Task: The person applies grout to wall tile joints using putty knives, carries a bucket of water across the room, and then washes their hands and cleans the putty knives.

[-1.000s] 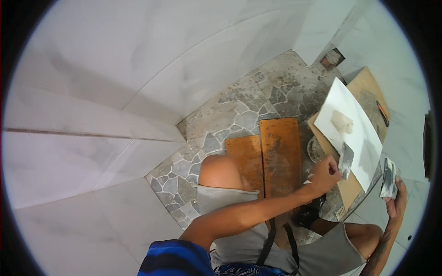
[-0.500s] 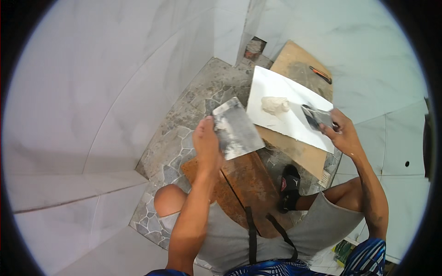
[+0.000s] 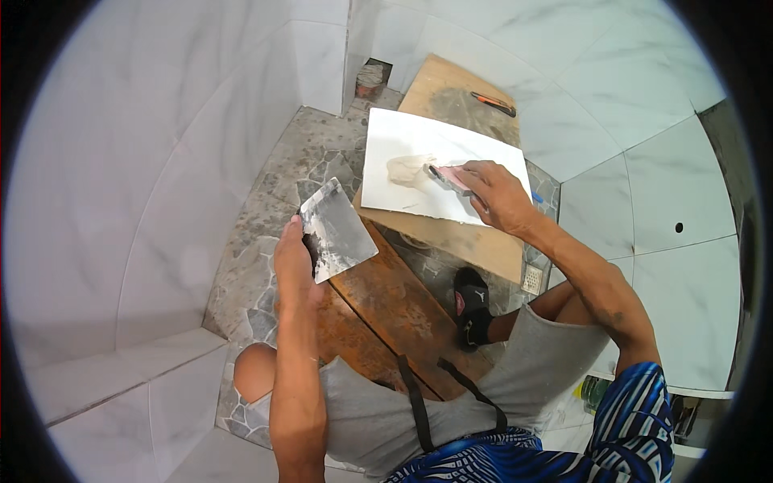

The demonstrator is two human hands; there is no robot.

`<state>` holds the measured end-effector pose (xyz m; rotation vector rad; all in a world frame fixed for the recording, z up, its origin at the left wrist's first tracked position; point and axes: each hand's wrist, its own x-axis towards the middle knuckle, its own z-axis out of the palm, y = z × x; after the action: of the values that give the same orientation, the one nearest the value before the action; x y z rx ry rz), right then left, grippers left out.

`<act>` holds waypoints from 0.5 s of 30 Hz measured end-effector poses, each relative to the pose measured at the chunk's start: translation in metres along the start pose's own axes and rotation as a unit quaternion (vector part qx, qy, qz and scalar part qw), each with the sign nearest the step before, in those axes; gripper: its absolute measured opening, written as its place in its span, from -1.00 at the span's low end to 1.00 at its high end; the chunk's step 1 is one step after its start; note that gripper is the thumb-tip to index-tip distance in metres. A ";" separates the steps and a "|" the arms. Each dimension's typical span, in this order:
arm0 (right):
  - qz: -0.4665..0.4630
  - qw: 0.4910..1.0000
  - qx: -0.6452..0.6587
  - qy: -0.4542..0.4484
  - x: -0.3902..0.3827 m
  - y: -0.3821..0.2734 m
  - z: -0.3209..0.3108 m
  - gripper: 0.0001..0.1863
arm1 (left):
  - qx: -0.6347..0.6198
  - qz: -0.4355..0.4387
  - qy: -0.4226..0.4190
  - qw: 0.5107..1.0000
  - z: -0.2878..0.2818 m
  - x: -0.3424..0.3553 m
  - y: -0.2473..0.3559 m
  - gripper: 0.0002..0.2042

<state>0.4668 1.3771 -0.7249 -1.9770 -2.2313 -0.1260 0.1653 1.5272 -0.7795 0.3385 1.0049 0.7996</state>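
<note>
My left hand [image 3: 295, 262] grips the left edge of a wide steel putty blade [image 3: 345, 229], with its thumb along the top. White putty is smeared over the left part of this blade. My right hand [image 3: 501, 193] is closed round a small putty knife [image 3: 452, 179] with a dark edge; a pinkish part of it shows beside the fingers. The knife's edge meets the right side of a flattened mound of cream putty [image 3: 408, 171]. Under the mound lies a white board [image 3: 491, 150], apart from the wide blade in my left hand.
The white board rests on a brown wooden board [image 3: 483, 248], where an orange and black utility knife [image 3: 493, 104] lies at the far end. A rusty brown plank seat [image 3: 386, 286] is between my legs. Tiled walls [image 3: 596, 193] close in on both sides of the stone-patterned floor [image 3: 262, 310].
My right hand has brought the putty knife leftward across the board to the putty, which now looks flatter. My left hand still holds the wide blade. The whole view has shifted.
</note>
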 end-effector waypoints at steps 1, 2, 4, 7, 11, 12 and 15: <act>-0.010 1.000 -0.008 -0.003 0.006 -0.004 0.002 -0.44 | -0.001 0.002 0.002 1.000 -0.001 -0.001 0.002 -0.76; -0.013 1.000 -0.006 -0.002 0.010 -0.006 0.005 -0.44 | 0.005 0.009 -0.003 1.000 -0.002 -0.003 0.005 -0.78; -0.036 0.999 -0.020 0.017 0.017 -0.010 0.013 -0.46 | 0.010 0.018 -0.007 1.000 -0.002 -0.009 0.011 -0.80; -0.037 0.999 -0.024 -0.031 0.024 -0.015 0.025 -0.50 | 0.025 0.045 -0.084 0.995 -0.006 -0.018 0.023 -0.76; -0.069 0.996 -0.037 -0.038 0.023 -0.005 0.021 -0.54 | 0.028 0.045 -0.029 0.998 -0.007 -0.024 0.029 -0.60; -0.047 0.994 0.008 -0.101 0.026 -0.001 0.009 -0.58 | 0.036 0.047 -0.050 0.997 -0.011 -0.025 0.032 -0.54; 0.022 0.974 0.108 -0.200 0.041 0.002 -0.017 -0.64 | 0.052 0.056 -0.061 0.995 -0.015 -0.031 0.043 -0.46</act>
<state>0.4648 1.4146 -0.7012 -2.0711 -2.2986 0.5450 0.1246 1.5319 -0.7431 0.5312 0.9198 0.8185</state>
